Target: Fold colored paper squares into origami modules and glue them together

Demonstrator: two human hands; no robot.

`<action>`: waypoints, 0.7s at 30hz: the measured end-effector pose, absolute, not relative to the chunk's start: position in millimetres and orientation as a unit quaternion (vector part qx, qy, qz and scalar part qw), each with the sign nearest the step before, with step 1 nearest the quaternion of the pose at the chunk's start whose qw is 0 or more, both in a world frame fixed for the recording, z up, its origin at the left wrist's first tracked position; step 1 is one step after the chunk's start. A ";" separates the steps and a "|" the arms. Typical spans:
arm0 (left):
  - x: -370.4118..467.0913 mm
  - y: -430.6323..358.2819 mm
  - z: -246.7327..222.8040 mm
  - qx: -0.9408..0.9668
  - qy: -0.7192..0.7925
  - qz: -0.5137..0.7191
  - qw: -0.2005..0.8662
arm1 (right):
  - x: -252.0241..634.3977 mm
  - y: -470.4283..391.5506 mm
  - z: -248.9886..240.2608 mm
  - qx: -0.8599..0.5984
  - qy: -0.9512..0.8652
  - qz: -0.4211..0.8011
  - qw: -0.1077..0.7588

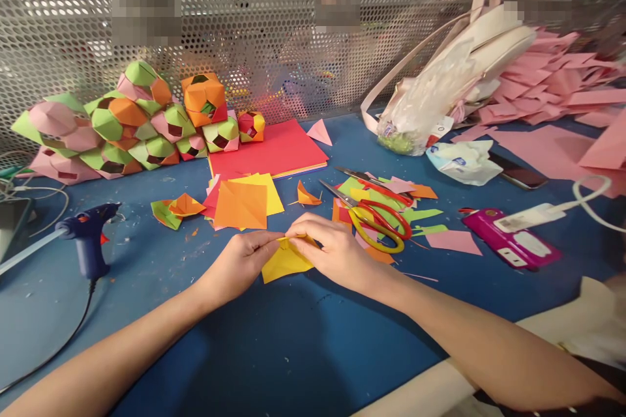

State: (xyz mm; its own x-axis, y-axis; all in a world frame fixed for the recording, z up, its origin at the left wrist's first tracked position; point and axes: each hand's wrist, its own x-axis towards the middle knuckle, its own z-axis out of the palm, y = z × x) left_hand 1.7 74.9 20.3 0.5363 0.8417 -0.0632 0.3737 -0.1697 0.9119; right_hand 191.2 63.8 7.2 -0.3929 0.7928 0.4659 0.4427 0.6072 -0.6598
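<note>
Yellow paper point(286, 264), one piece, partly folded, at the centre of the blue table point(235, 352), between both hands; contact with the tabletop not clear. Left hand point(244, 257): thumb and index finger pinching the left end of the folded upper edge, other fingers curled beneath, partly hidden. Right hand point(335, 251): thumb and fingertips pinching the same edge farther right, remaining fingers bent close together. Just beyond: orange square point(240, 204), creased, over yellow and pinkish-red sheets; small orange folded piece point(308, 194); green-and-orange folded pieces point(178, 208) to the left. Beyond the right hand: two pairs of scissors point(376, 247), handles yellow and red, among multicoloured paper scraps point(454, 242). Left side: dark blue glue gun point(90, 234), upright on its handle, translucent stick at the rear, black cord. Farther back: stack of sheets point(274, 143), red on top; pink triangle point(319, 132) beside; multicoloured paper models point(122, 117), piled against the perforated metal screen point(274, 32). Right side: magenta case point(513, 241) with white cable; dark phone point(523, 174), partly under a crumpled white packet point(464, 159); clear plastic bag point(420, 104) against a pale backpack point(489, 39); large heap of pink paper point(552, 81).
</note>
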 end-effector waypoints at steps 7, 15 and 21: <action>0.7 73.0 16.2 0.771 0.406 0.230 0.433 | 191.5 63.9 9.4 -0.375 -0.812 0.215 0.392; 1.6 72.3 14.3 0.798 0.415 0.217 0.379 | 193.5 61.9 10.0 -0.380 -0.820 0.190 0.384; 2.4 70.1 14.8 0.795 0.434 0.226 0.360 | 199.4 63.9 11.7 -0.382 -0.824 0.206 0.364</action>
